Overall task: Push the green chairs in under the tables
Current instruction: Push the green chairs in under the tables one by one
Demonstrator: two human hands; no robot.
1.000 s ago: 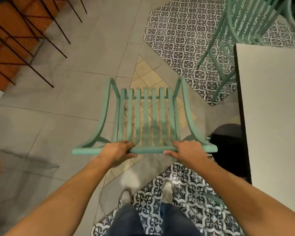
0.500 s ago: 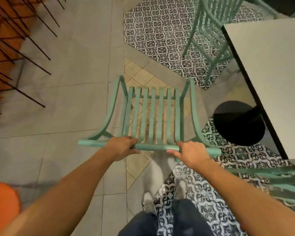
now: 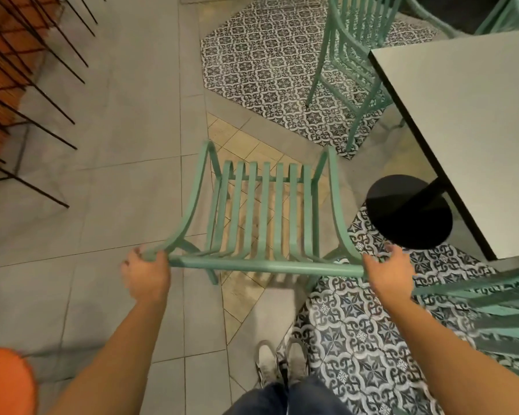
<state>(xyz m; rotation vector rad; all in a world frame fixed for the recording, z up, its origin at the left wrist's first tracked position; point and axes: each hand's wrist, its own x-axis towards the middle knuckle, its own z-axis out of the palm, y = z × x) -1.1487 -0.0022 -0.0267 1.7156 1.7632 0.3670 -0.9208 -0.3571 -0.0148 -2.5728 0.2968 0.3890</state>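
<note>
Table [image 3: 477,121] fills the right of frame, black pedestal base [image 3: 409,212] under its lower-left corner. Held green chair [image 3: 264,217] sits centre frame, well clear of the table's left edge, so not tucked yet; looks like early-to-mid on this one. Seat slats run bottom-to-top of frame, top rail runs left-right, seat front points to top of frame, not at the table: needs turning right. Another green chair [image 3: 351,55] at upper right looks partly under. Left hand [image 3: 146,275] and right hand [image 3: 387,272] grip opposite rail ends.
</note>
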